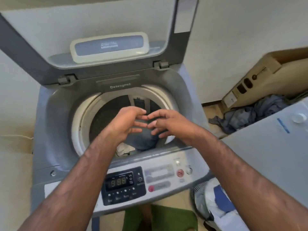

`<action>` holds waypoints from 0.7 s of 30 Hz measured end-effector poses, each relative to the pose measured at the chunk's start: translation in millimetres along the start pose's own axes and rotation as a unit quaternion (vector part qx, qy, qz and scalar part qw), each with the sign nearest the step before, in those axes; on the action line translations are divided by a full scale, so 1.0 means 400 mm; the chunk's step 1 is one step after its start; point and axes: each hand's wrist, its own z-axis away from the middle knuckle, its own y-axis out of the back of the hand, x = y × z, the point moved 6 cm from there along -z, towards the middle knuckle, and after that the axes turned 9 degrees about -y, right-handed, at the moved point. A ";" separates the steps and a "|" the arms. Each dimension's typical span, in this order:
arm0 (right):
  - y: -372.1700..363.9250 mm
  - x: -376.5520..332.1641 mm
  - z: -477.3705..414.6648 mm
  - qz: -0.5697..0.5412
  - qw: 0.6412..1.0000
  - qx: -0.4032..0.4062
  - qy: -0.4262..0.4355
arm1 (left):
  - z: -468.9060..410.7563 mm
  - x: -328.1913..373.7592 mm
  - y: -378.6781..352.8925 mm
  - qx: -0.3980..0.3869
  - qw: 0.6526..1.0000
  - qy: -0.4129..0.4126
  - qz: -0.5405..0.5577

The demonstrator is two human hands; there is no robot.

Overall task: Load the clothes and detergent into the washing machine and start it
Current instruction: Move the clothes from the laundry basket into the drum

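Observation:
A grey top-loading washing machine [55,130] stands in front of me with its lid [41,52] raised. Inside the drum lie blue denim clothes [143,140] and a pale crumpled cloth [125,149]. My left hand [128,124] and my right hand [166,122] hover above the drum opening, fingers spread, fingertips nearly touching, holding nothing. The control panel [121,184] at the front shows lit digits. A strip marked Detergent [120,85] sits at the back rim.
Blue-grey clothes [246,114] lie heaped at the right beside a cardboard box [266,70]. A grey surface with a white cap [299,117] is at right. A basket with white and blue laundry [216,200] stands at lower right.

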 end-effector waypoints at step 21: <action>0.546 0.929 0.733 -0.285 0.917 0.275 -0.055 | 0.385 -0.205 -1.218 -0.405 0.890 -0.063 -0.201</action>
